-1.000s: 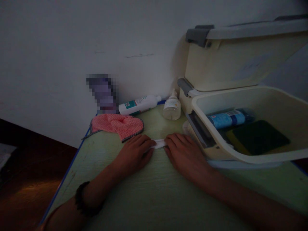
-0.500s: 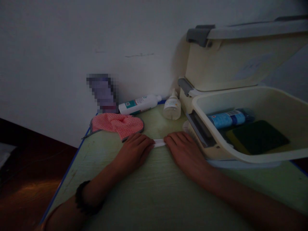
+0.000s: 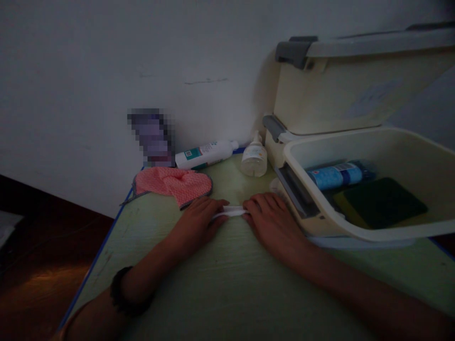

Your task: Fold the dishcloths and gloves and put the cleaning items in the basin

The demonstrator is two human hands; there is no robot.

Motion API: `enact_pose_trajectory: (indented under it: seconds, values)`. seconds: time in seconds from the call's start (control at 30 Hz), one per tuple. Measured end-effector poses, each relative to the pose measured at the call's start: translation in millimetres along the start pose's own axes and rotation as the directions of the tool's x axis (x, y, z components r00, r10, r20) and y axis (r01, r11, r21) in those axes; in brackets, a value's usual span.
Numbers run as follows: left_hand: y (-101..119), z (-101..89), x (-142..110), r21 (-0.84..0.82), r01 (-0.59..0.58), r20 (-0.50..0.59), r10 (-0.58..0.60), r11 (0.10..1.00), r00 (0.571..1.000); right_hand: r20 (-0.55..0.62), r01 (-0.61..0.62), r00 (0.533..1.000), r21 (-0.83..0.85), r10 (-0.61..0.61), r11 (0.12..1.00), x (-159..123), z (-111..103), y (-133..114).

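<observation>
Both my hands rest on a pale green table (image 3: pixel 220 289) in dim light. Between them lies a small white folded cloth or tissue (image 3: pixel 231 211). My left hand (image 3: pixel 199 220) presses on its left end with the fingers curled over it. My right hand (image 3: pixel 272 222) holds down its right end, fingers together. Most of the white piece is hidden under my fingers. A dark band sits on my left wrist.
A pink cloth (image 3: pixel 174 184) lies at the table's back left, near its blue edge. A white tube (image 3: pixel 206 154) and a small clear pump bottle (image 3: pixel 253 158) stand by the wall. An open cream box (image 3: pixel 359 227) at right holds a blue bottle (image 3: pixel 337 175) and a dark sponge (image 3: pixel 384 201).
Both hands have shifted slightly away from me along the table. The white piece now looks narrower between them, with its near edge lifted a little.
</observation>
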State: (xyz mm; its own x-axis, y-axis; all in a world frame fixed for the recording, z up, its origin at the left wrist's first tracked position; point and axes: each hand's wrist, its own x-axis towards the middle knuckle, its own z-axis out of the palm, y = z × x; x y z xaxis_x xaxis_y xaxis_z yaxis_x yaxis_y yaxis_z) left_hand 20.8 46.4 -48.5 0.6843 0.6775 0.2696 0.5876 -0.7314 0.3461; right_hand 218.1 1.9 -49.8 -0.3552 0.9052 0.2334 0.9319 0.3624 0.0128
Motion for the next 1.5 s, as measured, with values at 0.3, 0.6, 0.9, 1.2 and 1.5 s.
enact_pose_trajectory:
  seconds: [0.3,0.6,0.9,1.2,1.5]
  values:
    - [-2.4,2.7,1.0,-0.062,0.071,-0.005,-0.071,0.996,0.997,0.023,0.028,0.999,-0.012,-0.027,1.0,-0.1,-2.7,-3.1]
    - [-1.9,2.8,-0.5,-0.002,-0.049,-0.043,0.049,0.999,0.998,0.079,0.006,0.997,0.049,-0.01,0.999,0.1,-7.4,-2.9]
    - [-1.0,3.4,0.3,0.104,-0.034,-0.017,0.036,0.994,0.999,0.046,0.0,0.999,0.061,-0.003,0.998,-0.4,-8.7,-4.0]
    - [-1.8,1.3,0.5,0.083,-0.046,0.003,0.046,0.995,0.999,0.031,0.039,0.999,0.025,-0.04,0.999,-0.1,-12.0,-3.5]
    - [-3.7,-0.8,0.4,0.052,-0.072,0.024,0.071,0.996,0.997,0.121,0.088,0.989,0.025,-0.09,0.996,-1.8,-10.5,-0.2]
